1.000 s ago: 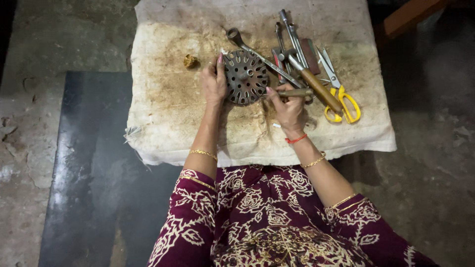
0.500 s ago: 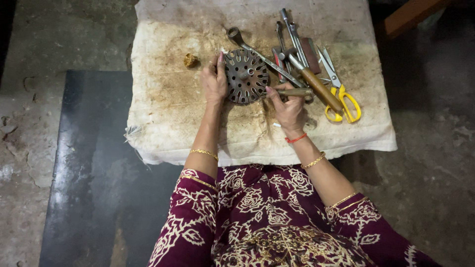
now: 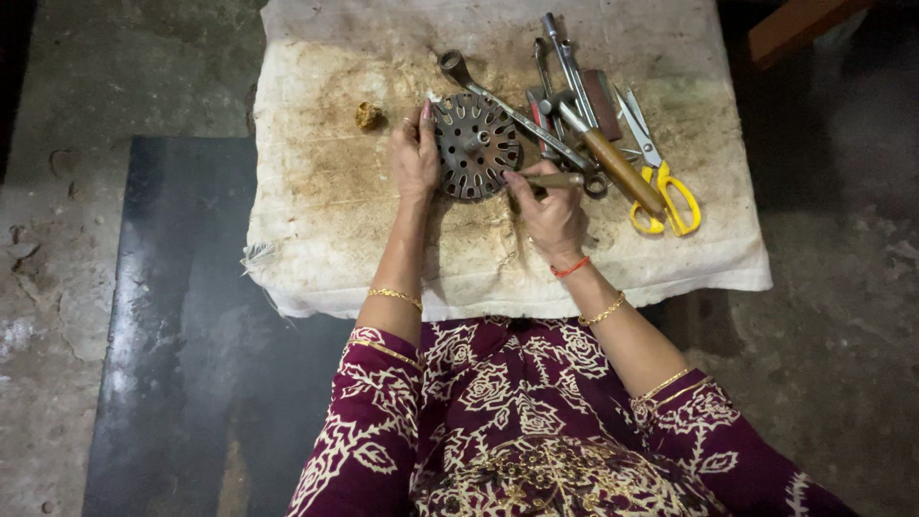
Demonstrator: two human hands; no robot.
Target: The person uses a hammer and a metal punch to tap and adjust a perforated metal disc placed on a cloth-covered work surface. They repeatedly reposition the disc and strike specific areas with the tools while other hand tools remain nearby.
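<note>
A stained white cloth (image 3: 316,230) covers a low bench, and all the things lie on it. Near the middle of the far half stands a round metal disc (image 3: 476,146) with many slots around a raised centre. It is tilted a little toward the person.

The left hand (image 3: 414,153) grasps the disc at its left rim, with the fingers going up along the edge. The right hand (image 3: 550,209) is clenched around a thin tool with a brown handle (image 3: 553,179). The tip of this tool touches the lower right rim of the disc. What kind of tip it has I cannot tell, because the hand hides it.

To the left of the disc, near the left hand but apart from it, lies a small yellow-brown lump (image 3: 369,116).

A long spanner (image 3: 507,107) lies diagonally from the far side of the disc toward the right hand, and it passes just behind the disc. Toward the far right corner of the bench there is a heap of tools. In it are a hammer with a wooden handle (image 3: 622,172), some grey metal rods (image 3: 565,57) and a flat dark red-brown piece (image 3: 603,91). Scissors with yellow handles (image 3: 661,187) lie on the right side of the heap, blades pointing to the far edge. The hammer handle touches the scissors.

The bench stands on a rough concrete floor (image 3: 57,191), with a dark sheet (image 3: 163,316) below its left near corner.
</note>
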